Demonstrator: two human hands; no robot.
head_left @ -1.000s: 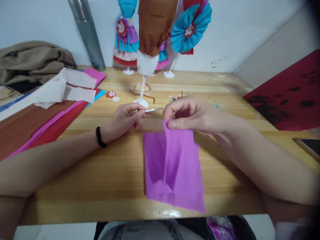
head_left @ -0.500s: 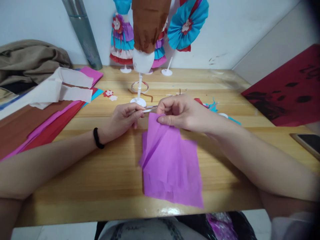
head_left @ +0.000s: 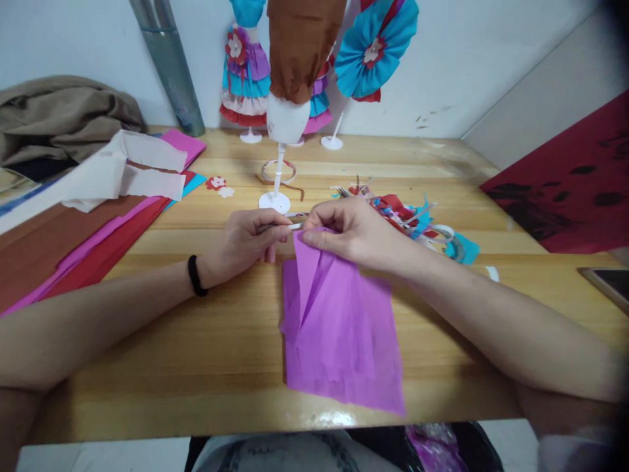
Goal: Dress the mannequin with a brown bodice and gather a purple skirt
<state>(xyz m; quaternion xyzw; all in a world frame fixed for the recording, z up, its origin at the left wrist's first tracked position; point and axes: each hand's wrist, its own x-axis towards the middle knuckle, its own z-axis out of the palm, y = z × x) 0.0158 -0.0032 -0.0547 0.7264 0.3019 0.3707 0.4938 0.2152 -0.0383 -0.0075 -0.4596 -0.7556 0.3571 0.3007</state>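
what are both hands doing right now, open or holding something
Left hand: closed, holding a white strip.
Right hand: closed, pinching the purple sheet near its top edge.

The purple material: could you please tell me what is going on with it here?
A person's right hand pinches the purple material near its top edge, and the lower part spreads over the table. The left hand holds a thin pale item, too small to identify, close to the right hand. A brown-covered form stands behind them, and colourful scraps lie beyond the right wrist.

bottle (head_left: 173, 75) near wall (head_left: 466, 59) | khaki cloth (head_left: 73, 108) bunched | red panel (head_left: 584, 174) right
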